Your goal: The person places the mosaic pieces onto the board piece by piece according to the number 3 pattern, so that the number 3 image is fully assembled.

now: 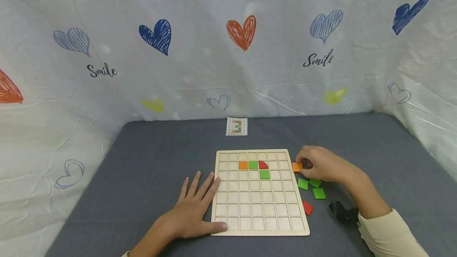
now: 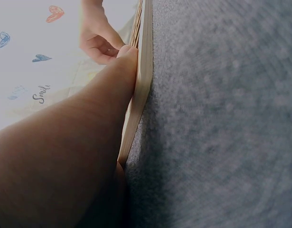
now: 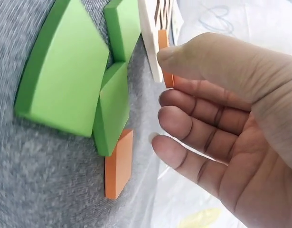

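My right hand (image 1: 323, 163) is just past the right edge of a wooden grid board (image 1: 246, 222). It pinches an orange tile (image 3: 163, 40) between thumb and forefinger, and the other fingers curl loosely beside it. My left hand (image 1: 191, 213) lies with spread fingers along the board's left edge, its thumb over the front left corner. Set in the board's upper squares are an orange tile (image 1: 243, 165), a green tile (image 1: 253, 165), a red rounded piece (image 1: 263, 164) and, one row lower, another green tile (image 1: 264, 174).
Loose green tiles (image 1: 319, 193) and a red piece (image 1: 307, 207) lie right of the board. In the right wrist view a second orange tile (image 3: 119, 164) lies on the grey cloth. A small pattern card (image 1: 237, 126) lies behind the board. A black device (image 1: 343, 212) is at my right wrist.
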The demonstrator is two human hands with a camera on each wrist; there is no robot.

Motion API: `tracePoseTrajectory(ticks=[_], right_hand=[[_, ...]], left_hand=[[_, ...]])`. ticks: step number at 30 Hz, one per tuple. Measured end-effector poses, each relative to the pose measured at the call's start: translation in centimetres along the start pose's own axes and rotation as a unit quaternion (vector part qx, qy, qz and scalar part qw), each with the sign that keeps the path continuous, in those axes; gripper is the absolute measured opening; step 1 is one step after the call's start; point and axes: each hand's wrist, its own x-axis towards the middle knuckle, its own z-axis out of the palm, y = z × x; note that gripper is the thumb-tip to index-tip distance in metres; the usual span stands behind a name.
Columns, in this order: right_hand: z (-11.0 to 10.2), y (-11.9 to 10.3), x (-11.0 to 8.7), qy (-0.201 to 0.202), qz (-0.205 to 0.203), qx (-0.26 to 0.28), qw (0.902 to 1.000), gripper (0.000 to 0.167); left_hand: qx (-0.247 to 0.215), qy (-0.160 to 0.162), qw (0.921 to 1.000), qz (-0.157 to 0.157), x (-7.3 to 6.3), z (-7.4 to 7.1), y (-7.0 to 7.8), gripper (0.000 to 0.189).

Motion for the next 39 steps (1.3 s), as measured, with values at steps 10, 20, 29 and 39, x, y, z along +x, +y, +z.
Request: tracePoseTrajectory(ticks=[10, 20, 29, 39], right_hand=[[1.0, -1.5, 0.4, -0.014, -0.059, 0.028, 0.9978, 0.012], [2.0, -3.0, 1.0, -0.007, -0.091, 0.027, 0.9955, 0.012], [3.4, -4.7, 1.9, -0.011, -0.117, 0.025, 0.9928, 0.012], [3.7, -5.6, 2.6, -0.007, -0.124, -0.004, 0.9922, 0.019]], left_hand=[[-0.002, -0.006, 1.0000, -0.003, 0.0, 0.0, 0.0, 0.112], [-0.001, -0.006, 1.0000, -0.002, 0.1, 0.0, 0.1, 0.112], [-0.001, -0.009, 1.0000, -0.004, 0.0, 0.0, 0.0, 0.112], [0.001, -0.011, 0.9999, -0.005, 0.1, 0.0, 0.0, 0.112]])
